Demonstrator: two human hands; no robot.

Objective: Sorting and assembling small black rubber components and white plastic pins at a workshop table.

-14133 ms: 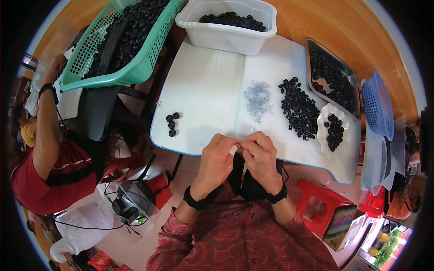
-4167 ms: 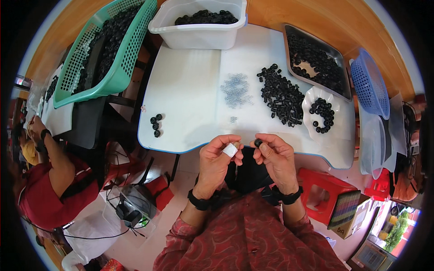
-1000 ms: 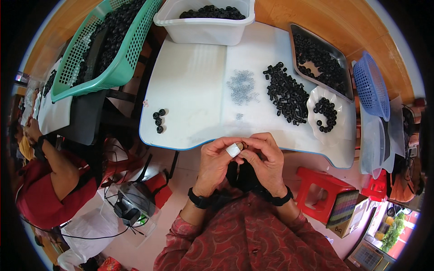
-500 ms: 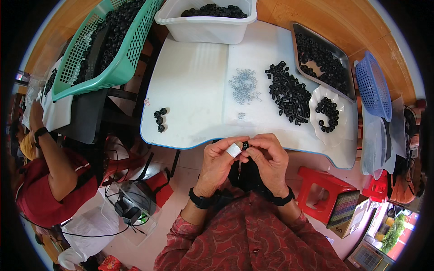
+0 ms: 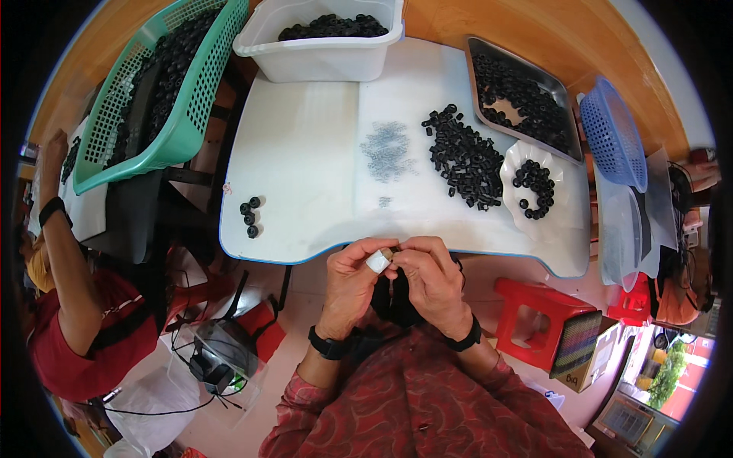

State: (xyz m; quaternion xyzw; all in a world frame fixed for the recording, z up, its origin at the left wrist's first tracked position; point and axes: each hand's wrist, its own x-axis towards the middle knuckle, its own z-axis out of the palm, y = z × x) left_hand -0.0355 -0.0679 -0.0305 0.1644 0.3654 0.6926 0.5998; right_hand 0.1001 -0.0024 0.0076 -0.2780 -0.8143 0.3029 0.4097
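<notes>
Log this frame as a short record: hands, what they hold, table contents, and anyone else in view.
left hand: raised at the table's near edge, white tape on one fingertip, fingertips meeting the right hand's
right hand: fingertips pinched against the left; the small item between them is too small to tell
white table: loose pile of black rings, patch of tiny grey parts, four black rings near the left edge
containers: white tub, metal tray, white dish, green basket, blue basket
other person: red top, at left
</notes>
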